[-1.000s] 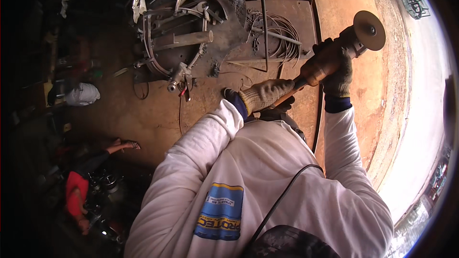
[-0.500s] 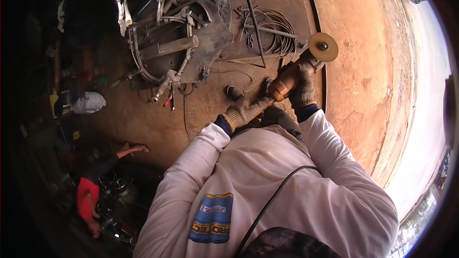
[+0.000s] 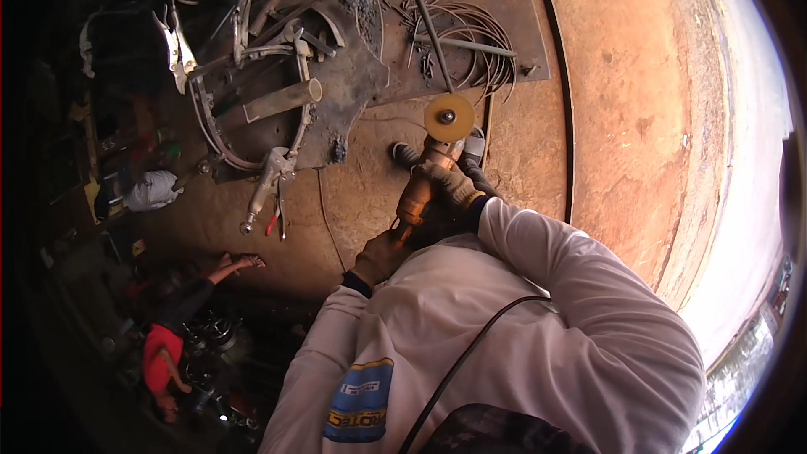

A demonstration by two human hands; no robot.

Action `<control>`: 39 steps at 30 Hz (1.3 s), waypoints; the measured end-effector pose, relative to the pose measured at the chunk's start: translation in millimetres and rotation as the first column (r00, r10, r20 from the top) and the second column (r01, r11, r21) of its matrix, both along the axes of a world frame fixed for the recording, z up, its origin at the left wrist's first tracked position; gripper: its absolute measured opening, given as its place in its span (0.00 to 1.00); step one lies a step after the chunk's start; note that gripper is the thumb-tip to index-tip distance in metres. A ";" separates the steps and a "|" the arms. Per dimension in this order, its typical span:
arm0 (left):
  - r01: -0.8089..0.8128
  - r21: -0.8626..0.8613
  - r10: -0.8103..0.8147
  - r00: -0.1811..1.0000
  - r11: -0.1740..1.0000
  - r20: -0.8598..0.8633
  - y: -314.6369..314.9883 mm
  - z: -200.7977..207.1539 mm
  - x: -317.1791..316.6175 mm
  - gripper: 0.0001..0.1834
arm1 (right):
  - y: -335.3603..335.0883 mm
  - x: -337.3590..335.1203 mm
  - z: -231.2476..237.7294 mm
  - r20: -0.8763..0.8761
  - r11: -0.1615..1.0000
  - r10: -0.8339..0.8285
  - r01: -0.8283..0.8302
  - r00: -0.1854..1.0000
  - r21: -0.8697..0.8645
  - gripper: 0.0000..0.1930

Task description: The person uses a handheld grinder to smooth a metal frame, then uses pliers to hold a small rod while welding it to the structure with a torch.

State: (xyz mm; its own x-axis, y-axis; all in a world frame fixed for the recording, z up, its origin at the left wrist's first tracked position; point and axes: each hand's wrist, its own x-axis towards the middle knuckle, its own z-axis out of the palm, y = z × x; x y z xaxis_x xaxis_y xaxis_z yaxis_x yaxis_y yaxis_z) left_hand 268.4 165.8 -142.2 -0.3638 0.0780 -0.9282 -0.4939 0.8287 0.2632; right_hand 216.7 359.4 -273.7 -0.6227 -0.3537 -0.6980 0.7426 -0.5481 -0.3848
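Observation:
An angle grinder point(image 3: 415, 200) with an orange-brown body is held out in front of my body, its round yellow disc point(image 3: 449, 128) facing up at the far end. My left hand point(image 3: 378, 257), in a knitted work glove, is closed round the rear end of the tool. Gloved as well, my right hand point(image 3: 452, 184) wraps the body close behind the disc. Beyond and to the left, a curved metal frame point(image 3: 202, 109) lies on a steel table point(image 3: 370, 55), with locking pliers point(image 3: 271, 181) clamped at its near edge and another pair of locking pliers point(image 3: 176, 49) at its far left.
A coil of wire point(image 3: 496, 76) and a bar point(image 3: 466, 45) lie on a metal sheet at the table's right. Red-handled pliers point(image 3: 275, 220) hang at the near edge. A person in red point(image 3: 160, 357) is at the lower left. A black cable point(image 3: 471, 349) crosses my shirt.
Both hands have brought the grinder left and closer to my body, its disc swinging from the right towards the middle. The view has shifted, so the table appears further left.

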 end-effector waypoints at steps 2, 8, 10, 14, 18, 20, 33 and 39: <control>-0.097 0.006 0.097 0.994 0.995 -0.047 1.9 -0.9 4.9 0.27 | -17.2 -14.0 -7.0 0.001 0.993 0.096 -0.096 0.995 0.069 0.23; -0.398 0.121 0.411 0.905 0.909 -0.109 -2.9 -50.7 -3.5 0.19 | -67.1 -74.4 -57.4 0.030 0.972 0.128 -0.131 0.991 0.194 0.32; -0.573 0.175 0.587 0.808 0.801 -0.042 2.5 -58.7 -19.5 0.14 | -78.0 -95.0 -57.3 0.044 0.906 0.249 -0.249 0.967 0.343 0.35; -0.711 0.241 0.739 0.673 0.660 -0.039 -0.6 -86.6 -38.2 0.13 | -74.5 -123.7 -29.0 -0.007 0.868 0.367 -0.340 0.930 0.361 0.42; -0.721 0.279 0.764 0.640 0.634 -0.082 -13.6 -136.2 -64.3 0.12 | -76.2 -128.1 -58.4 -0.135 0.846 0.451 -0.375 0.882 0.379 0.48; -0.712 0.273 0.756 0.647 0.646 -0.101 -21.4 -155.0 -74.0 0.11 | -71.5 -131.2 -39.3 -0.069 0.606 0.660 -0.476 0.748 0.637 0.44; -0.451 0.223 0.498 0.710 0.864 -0.498 -22.7 -232.6 -128.4 0.13 | 72.1 -52.7 -67.8 0.245 0.594 0.557 -0.587 0.793 0.550 0.37; -0.418 0.231 0.475 0.817 0.879 -0.327 -5.2 -226.5 -167.3 0.20 | 86.9 -73.2 -24.5 0.247 0.482 0.654 -0.645 0.715 0.593 0.35</control>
